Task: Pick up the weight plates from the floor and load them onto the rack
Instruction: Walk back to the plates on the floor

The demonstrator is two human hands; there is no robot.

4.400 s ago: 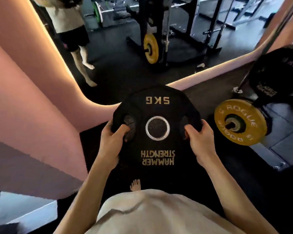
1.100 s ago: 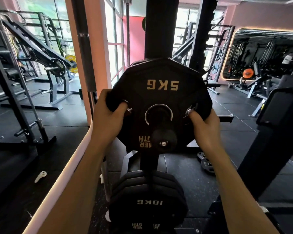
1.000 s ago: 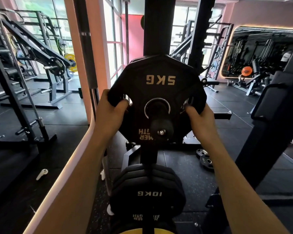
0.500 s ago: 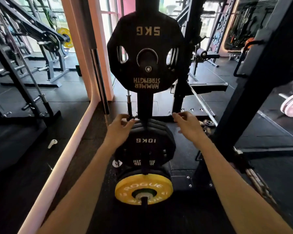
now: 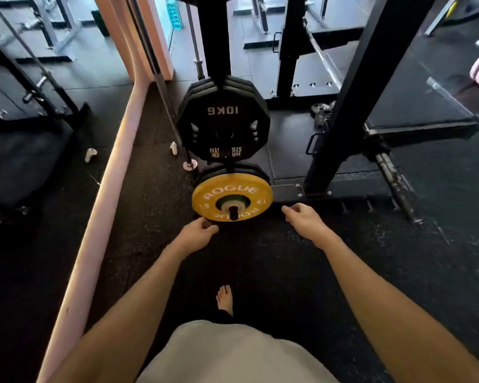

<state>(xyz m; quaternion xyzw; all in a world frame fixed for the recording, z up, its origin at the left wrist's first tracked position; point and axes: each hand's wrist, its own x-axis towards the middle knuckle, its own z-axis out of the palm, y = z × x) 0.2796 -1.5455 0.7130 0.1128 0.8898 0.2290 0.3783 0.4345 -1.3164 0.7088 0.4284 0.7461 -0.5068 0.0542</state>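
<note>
Black steel rack post point(image 5: 215, 37) runs down the middle, matte, square-section. On its lower pegs: a stack of black rubber-coated plates, many-sided outline w/ grip slots, front one, the black plate point(image 5: 223, 125), marked "10KG" in pale letters, upside down from this view; below that, partly hidden by the peg, bits of more pale lettering, not fully readable. Under it a smooth round yellow plate point(image 5: 231, 197), glossy, "ROGUE" in white round its face, small numbers too blurred to read, green ring and metal hub at centre w/ the peg end poking through. More dark plates sit behind the yellow one on the same peg.

Left hand point(image 5: 197, 234) is low by the yellow plate's bottom-left edge, fingers loosely curled, thumb tip at or nearly at the rim; can't tell if it actually touches, nothing gripped. Right hand point(image 5: 304, 221) is apart from the plate on its right, fingers relaxed, holding nothing.

Floor point(image 5: 150, 205) is black speckled rubber matting. A chrome barbell point(image 5: 166, 100) leans beside the stack, its collar end down on the mat. Pale pink curved kerb point(image 5: 103, 205) runs along the left. Two small black plates point(image 5: 320, 113) lie on the mat behind the rack's slanted beam. One bare foot point(image 5: 225, 298) shows below, toes toward the rack, and a light cloth garment point(image 5: 233, 355) fills the bottom edge.
</note>
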